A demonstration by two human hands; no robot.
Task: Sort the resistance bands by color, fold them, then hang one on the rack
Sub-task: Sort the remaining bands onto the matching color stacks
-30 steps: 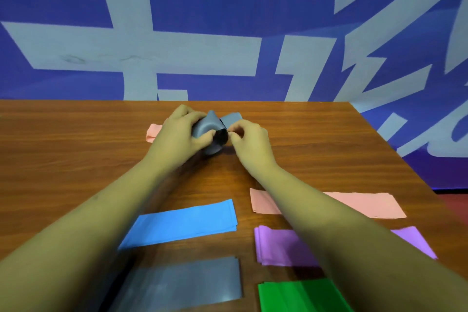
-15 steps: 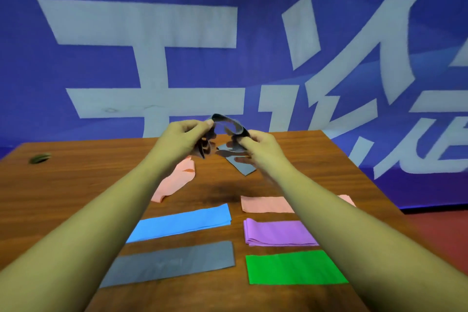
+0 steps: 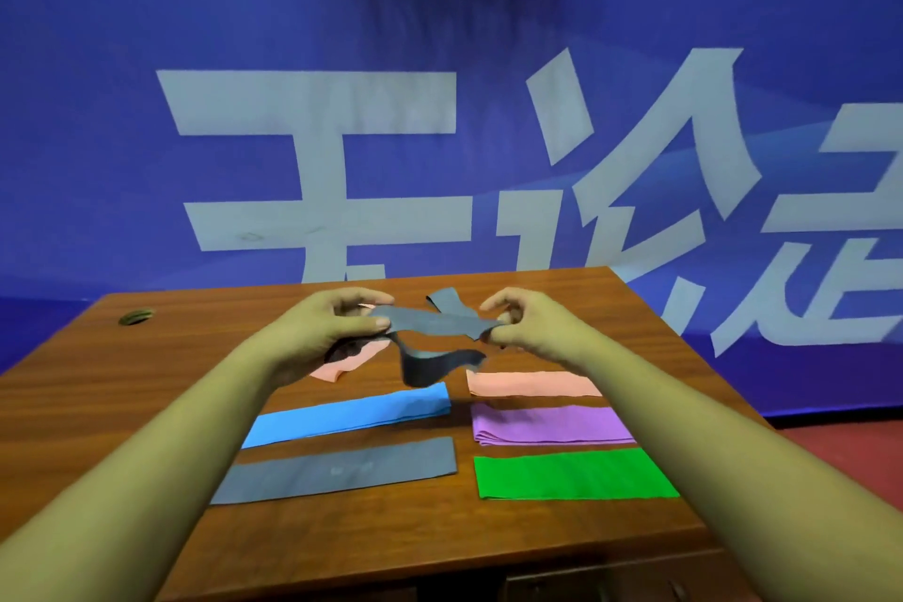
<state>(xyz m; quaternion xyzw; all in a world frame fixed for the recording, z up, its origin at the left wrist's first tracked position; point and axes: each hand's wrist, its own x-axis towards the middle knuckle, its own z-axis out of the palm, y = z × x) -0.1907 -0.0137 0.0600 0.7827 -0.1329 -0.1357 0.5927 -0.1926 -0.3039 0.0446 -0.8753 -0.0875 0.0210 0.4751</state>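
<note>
Held band: a twisted grey band [image 3: 435,323] was held in the air above the far middle of the table [image 3: 146,386], stretched between both hands, with a loop sagging below and one end poking up on the far side.
Left hand: the left hand [image 3: 337,328] was curled, its thumb and fingers pinched on the band's left end.
Right hand: the right hand [image 3: 527,328] was bent, its thumb and fingertips pinched on the band's right end.
Left column: a blue band [image 3: 352,413] was laid flat, with a flat grey band [image 3: 337,474] just nearer.
Right column: a folded pink band [image 3: 532,384], a purple band [image 3: 552,425] and a green band [image 3: 571,472] were laid from far to near.
Loose band: a crumpled pink band [image 3: 342,364] was seen on the table under the left hand, partly hidden.
Table: a round hole [image 3: 136,317] was set near the far left corner.
Backdrop: a blue wall [image 3: 97,112] was marked with large white characters.
</note>
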